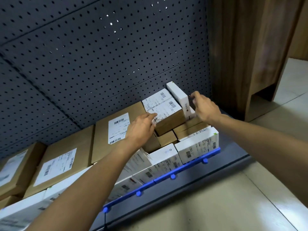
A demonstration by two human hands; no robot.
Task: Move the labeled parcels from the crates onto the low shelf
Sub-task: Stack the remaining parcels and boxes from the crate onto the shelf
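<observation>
On the low shelf (208, 174), the left hand (141, 129) lays nearly straight, relaxed fingers on the near left corner of a labeled brown parcel (166, 112) stacked on other boxes, while just to that parcel's right the right hand (205, 108) pinches an upright white box (177, 94) between curled fingers.

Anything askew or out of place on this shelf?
Yes: the slim white box at the back right stands on edge and tilted beside the labelled brown parcel, unlike the flat parcels left of it. The right hand grips it.
</observation>
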